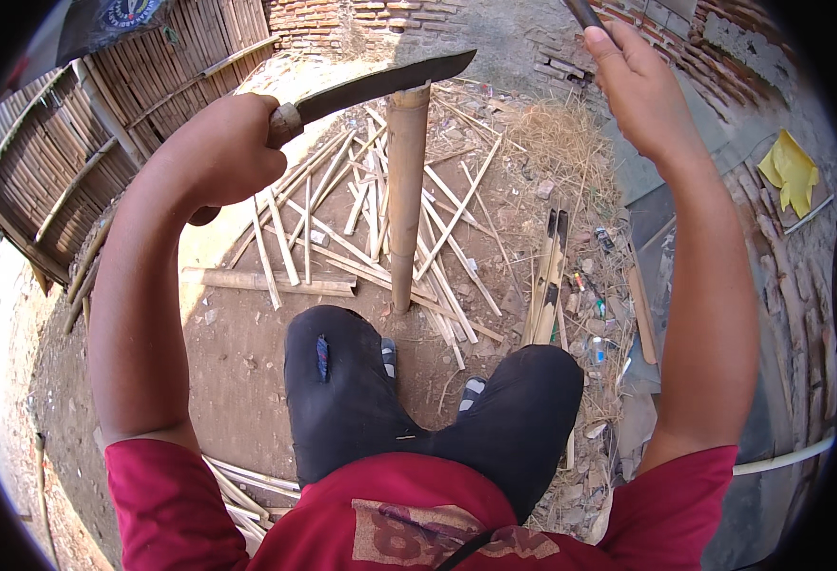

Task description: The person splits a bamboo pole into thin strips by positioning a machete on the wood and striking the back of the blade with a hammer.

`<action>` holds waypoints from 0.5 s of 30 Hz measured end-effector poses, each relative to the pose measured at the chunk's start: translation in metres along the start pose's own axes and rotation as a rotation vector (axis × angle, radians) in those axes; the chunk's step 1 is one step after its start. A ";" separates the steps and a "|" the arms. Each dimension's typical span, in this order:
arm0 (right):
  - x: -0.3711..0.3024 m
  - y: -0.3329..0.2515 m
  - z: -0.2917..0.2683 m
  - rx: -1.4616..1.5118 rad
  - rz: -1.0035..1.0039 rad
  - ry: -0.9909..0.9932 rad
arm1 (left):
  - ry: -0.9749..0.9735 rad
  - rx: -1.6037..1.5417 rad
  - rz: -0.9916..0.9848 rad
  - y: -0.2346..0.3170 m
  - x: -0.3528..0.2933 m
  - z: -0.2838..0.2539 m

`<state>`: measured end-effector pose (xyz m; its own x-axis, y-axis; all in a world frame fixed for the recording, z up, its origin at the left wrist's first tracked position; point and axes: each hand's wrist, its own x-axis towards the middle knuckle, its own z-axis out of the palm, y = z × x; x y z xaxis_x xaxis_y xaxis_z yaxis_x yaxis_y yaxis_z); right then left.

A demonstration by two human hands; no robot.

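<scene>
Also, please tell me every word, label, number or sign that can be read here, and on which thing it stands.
Crimson cloth T-shirt: large print on a pale patch, partly hidden; characters not copied.
Dark hanging sheet: round blue-and-white emblem, lettering too small to read.
Small blue-and-white litter piece: too small to read.

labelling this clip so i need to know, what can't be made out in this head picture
Dark tool in the right hand: far end cut off by the head view's top edge.
Machete: middle of its handle hidden inside the left hand, head view.
Feet: mostly hidden by the trousers, head view.
Litter right of the trousers: too small to identify, head view.
</scene>
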<state>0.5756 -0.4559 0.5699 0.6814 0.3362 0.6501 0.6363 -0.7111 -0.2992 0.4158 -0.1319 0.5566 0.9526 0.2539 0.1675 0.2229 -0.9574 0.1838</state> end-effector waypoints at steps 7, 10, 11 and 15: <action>-0.024 -0.005 0.045 -0.169 -0.050 -0.161 | 0.029 -0.036 0.003 0.007 -0.009 -0.004; -0.012 -0.007 0.015 0.068 0.067 -0.041 | 0.011 -0.001 0.011 0.005 -0.005 -0.003; -0.009 -0.008 0.011 0.134 0.104 -0.007 | -0.013 0.000 -0.037 0.008 -0.008 -0.007; -0.023 0.001 0.025 -0.053 -0.063 -0.097 | -0.010 -0.013 -0.047 -0.007 0.001 -0.004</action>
<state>0.5691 -0.4484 0.5368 0.6737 0.4377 0.5955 0.6609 -0.7174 -0.2204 0.4141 -0.1244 0.5590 0.9432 0.2971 0.1484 0.2649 -0.9426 0.2035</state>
